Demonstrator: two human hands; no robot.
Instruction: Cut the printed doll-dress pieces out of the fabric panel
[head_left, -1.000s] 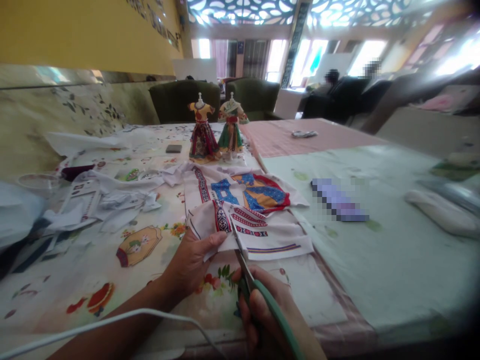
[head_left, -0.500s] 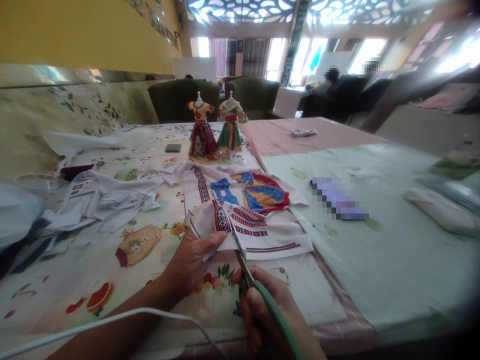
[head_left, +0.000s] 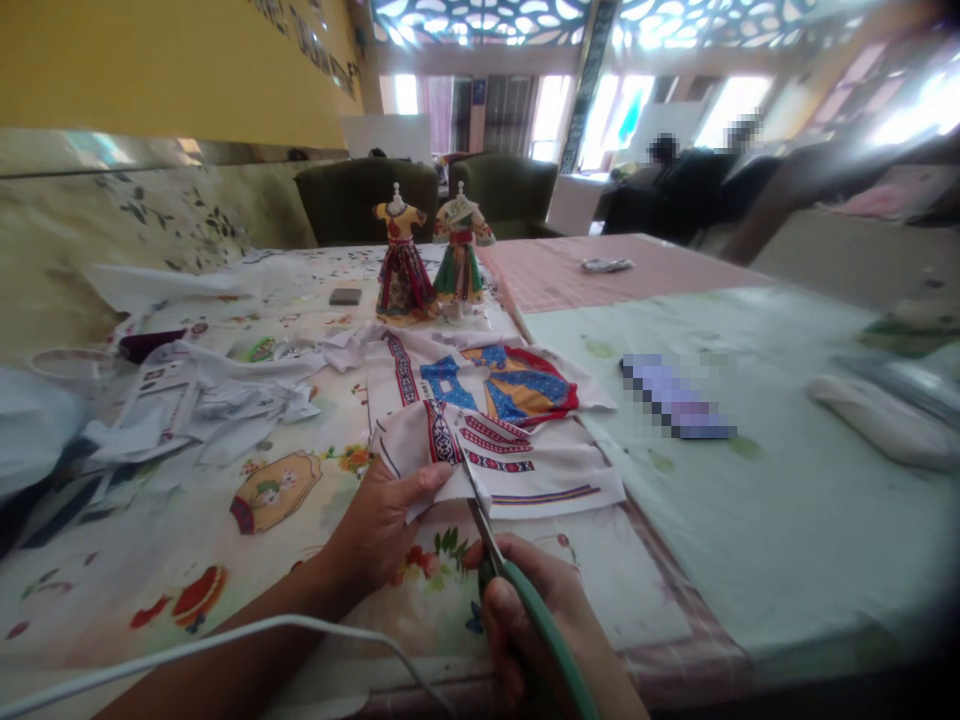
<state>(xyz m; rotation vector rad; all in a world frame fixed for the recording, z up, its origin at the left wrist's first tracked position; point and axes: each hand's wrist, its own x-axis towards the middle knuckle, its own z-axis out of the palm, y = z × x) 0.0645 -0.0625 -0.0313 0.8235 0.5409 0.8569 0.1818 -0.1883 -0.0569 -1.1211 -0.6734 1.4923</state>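
— What are the hands doing?
— The right hand (head_left: pixel 536 620) grips green-handled scissors (head_left: pixel 510 570), blades entering the near edge of the printed cloth (head_left: pixel 510 430); the left hand (head_left: pixel 382 525) pinches that edge, thumb on top.
— Where does the cloth lie?
— Flat on the counter (head_left: pixel 750 520), near its front; paper scraps (head_left: pixel 217 405) sit left; two small dress figures (head_left: pixel 431 260) stand behind.

A craft workshop: fabric scraps (head_left: pixel 225 405), miniature dress mannequins (head_left: pixel 431 255), long tables (head_left: pixel 787 520)
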